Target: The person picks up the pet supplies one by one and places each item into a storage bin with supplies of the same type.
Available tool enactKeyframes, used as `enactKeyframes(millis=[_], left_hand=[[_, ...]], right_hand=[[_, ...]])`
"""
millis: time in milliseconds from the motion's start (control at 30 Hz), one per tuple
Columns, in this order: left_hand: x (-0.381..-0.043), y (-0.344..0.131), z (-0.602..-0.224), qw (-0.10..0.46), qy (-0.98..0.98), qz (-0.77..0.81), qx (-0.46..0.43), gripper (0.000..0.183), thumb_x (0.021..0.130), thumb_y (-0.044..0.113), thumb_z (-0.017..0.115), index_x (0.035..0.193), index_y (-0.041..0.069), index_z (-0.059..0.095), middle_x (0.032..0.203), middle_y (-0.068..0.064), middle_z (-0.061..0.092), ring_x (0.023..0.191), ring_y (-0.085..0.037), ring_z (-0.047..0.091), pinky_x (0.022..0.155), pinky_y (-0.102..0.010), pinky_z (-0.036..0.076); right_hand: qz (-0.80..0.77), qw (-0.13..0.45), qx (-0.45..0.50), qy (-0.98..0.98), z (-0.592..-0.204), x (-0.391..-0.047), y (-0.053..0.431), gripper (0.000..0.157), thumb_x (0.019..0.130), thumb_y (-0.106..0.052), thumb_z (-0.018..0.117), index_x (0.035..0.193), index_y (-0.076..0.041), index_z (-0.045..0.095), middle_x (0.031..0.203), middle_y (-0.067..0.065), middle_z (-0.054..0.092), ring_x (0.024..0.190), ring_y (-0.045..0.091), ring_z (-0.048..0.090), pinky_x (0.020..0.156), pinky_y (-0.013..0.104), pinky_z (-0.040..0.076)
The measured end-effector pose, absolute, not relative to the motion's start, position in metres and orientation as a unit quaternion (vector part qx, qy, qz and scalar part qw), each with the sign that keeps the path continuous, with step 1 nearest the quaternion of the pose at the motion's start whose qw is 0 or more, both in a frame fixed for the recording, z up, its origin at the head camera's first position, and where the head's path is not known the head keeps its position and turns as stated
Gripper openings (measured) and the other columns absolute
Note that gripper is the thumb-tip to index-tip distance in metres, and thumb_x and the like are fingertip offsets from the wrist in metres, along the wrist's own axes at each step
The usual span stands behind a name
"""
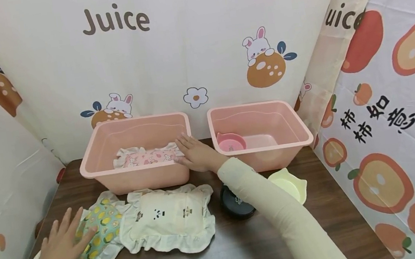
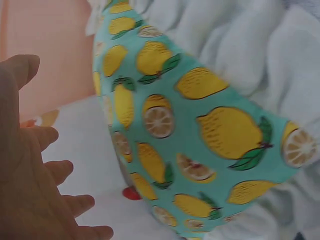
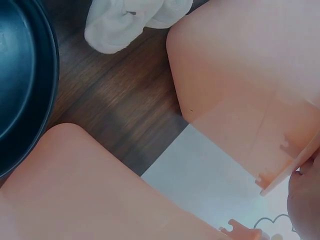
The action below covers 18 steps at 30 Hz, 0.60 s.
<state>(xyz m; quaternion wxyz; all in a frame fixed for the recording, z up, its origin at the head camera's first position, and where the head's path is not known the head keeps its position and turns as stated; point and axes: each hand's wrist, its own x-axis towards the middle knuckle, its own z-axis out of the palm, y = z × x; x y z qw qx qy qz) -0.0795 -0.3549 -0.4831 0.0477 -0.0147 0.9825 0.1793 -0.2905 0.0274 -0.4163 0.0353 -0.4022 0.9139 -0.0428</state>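
Note:
My left hand point(image 1: 61, 243), fingers spread, is over a small green pillow with lemons point(image 1: 101, 220) and a white ruffle. The lemon pillow point(image 2: 185, 135) fills much of the left wrist view, beside the spread fingers. My right hand point(image 1: 196, 153) lies across the right rim of the left pink bin point(image 1: 139, 180), fingers straight and pointing inward. A pink ruffled pillow point(image 1: 148, 157) sits inside that bin, next to those fingertips. In the right wrist view only part of the right hand point(image 3: 304, 200) shows, right at the bin's rim.
A cream ruffled pillow point(image 1: 168, 220) lies before the left bin, its edge overlapping the lemon one. At right, a second pink bin point(image 1: 266, 156) contains a pink dish point(image 1: 231, 142). A black dish point(image 1: 235, 206), partly behind my right forearm, and a pale yellow dish point(image 1: 289, 182) stand on the table.

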Motion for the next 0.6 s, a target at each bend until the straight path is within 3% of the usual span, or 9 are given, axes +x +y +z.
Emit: enactKeyframes(millis=[167,600], left_hand=[[-0.079,-0.354,-0.494,0.040,0.983,0.181,-0.012,0.085,0.095,0.056,0.045,0.154,0.005,0.010,0.152,-0.036,0.004,0.122,-0.074,0.010,0.082,-0.086,0.010],[-0.078,-0.356,-0.513,0.088,0.982,0.165,-0.019,0.104,0.085,0.066,0.053,0.154,0.009,0.002,0.150,-0.038,0.001,0.122,-0.074,0.009,0.080,-0.088,0.006]], right_hand=[[-0.032,0.027,-0.404,0.914,-0.417,-0.291,0.028,0.071,0.102,-0.051,0.028,0.153,-0.003,0.015,0.160,0.012,0.010,0.148,0.026,0.002,0.119,0.034,0.006],[-0.034,0.031,-0.403,0.914,-0.418,-0.289,0.027,0.071,0.102,-0.051,0.026,0.153,-0.003,0.015,0.160,0.012,0.011,0.148,0.027,0.003,0.119,0.035,0.006]])
